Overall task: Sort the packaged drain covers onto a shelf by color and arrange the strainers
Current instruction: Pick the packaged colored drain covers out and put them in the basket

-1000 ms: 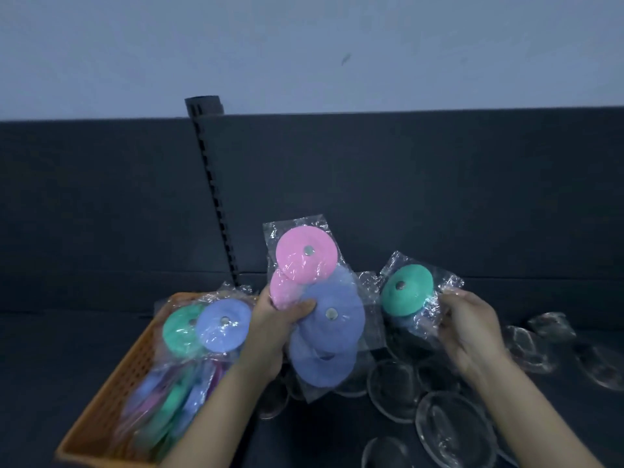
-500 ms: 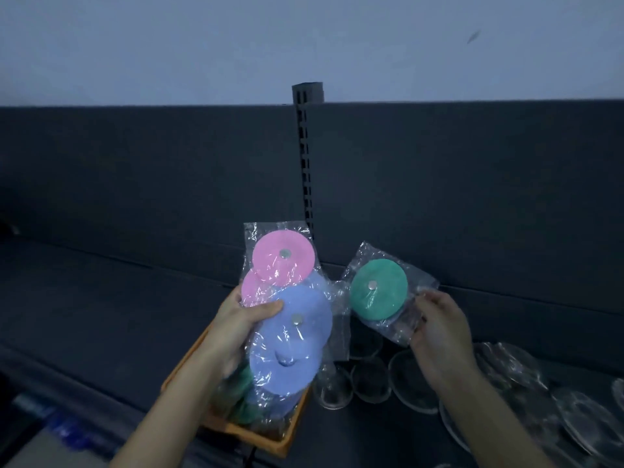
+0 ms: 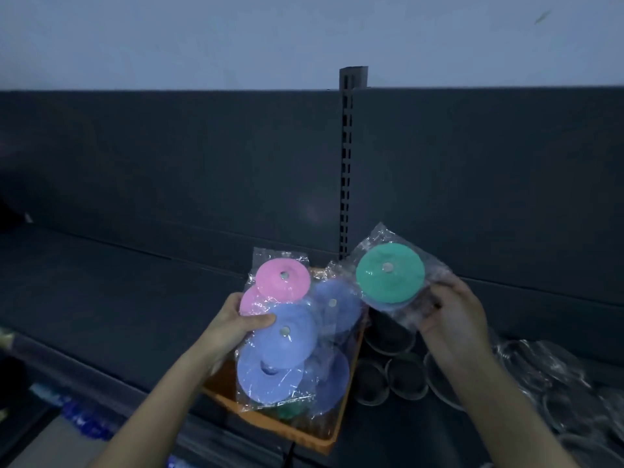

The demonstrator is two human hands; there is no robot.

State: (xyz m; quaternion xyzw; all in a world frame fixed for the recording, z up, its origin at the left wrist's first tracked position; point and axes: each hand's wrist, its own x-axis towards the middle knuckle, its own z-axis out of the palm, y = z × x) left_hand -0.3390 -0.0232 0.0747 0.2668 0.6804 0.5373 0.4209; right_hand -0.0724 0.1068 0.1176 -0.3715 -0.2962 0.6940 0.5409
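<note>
My left hand (image 3: pixel 233 329) grips a fan of clear packets holding pink drain covers (image 3: pixel 283 280) and blue drain covers (image 3: pixel 285 336), held above the orange basket (image 3: pixel 324 440). My right hand (image 3: pixel 452 319) pinches the lower corner of a packet with a green drain cover (image 3: pixel 390 272), raised to the right of the others. More blue and green packets lie in the basket beneath. Clear round strainers (image 3: pixel 405 376) sit on the dark shelf (image 3: pixel 118 298) right of the basket.
A slotted shelf upright (image 3: pixel 347 163) rises behind the basket against the dark back panel. More clear strainers in wrap (image 3: pixel 557 383) crowd the shelf at the right. The shelf's front edge runs along the lower left, with blue items below it.
My view has turned left, so basket and strainers sit further right. Both hands keep their packets; the green one is raised slightly and nearer the blue ones.
</note>
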